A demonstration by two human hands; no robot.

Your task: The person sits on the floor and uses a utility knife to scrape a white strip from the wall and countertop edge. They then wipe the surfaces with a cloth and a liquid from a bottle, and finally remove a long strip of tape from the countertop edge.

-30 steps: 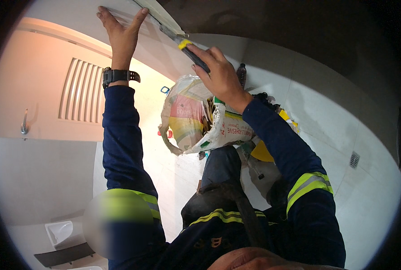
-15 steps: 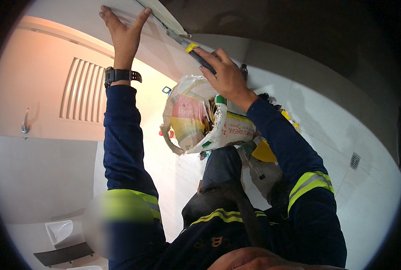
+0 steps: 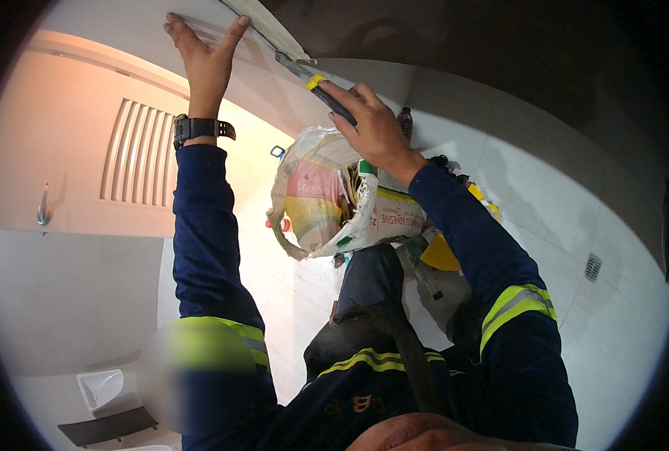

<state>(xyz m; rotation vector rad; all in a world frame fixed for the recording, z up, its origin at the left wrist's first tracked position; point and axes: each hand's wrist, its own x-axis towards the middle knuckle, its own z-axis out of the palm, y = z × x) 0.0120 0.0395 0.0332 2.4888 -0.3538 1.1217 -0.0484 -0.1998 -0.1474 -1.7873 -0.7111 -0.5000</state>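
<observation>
Nearest is the wearer's navy jacket (image 3: 334,395), with yellow-and-silver reflective bands and a short row of orange lettering across the chest. The sleeves reach away to two bare hands. The right hand (image 3: 376,131) is wrapped around a slim tool (image 3: 338,105) with a dark handle and a yellow collar, index finger laid along it. The left hand (image 3: 208,64), behind a black watch (image 3: 203,130), is spread wide, thumb apart, against a smooth pale panel (image 3: 263,86); whether the whole palm touches cannot be told.

Below the right hand, a crumpled woven sack (image 3: 395,214) gapes open, its ragged rim rolled outward. Its white side carries red and green printing; pink and yellow show inside, with loose scraps. A curved yellow piece (image 3: 441,254) lies beside it, under the right forearm.

Ahead of the right hand, the tool's tip meets the edge of a long pale strip (image 3: 293,45), which slants up past the left thumb. Just beyond the right wrist stands a dark bottle (image 3: 404,119).

Left of the left forearm is a flat door (image 3: 68,113) with a slatted vent (image 3: 139,154) and metal handle (image 3: 43,209). Farther right of the right hand, large smooth floor tiles (image 3: 534,203) stretch to a square drain (image 3: 592,267).
</observation>
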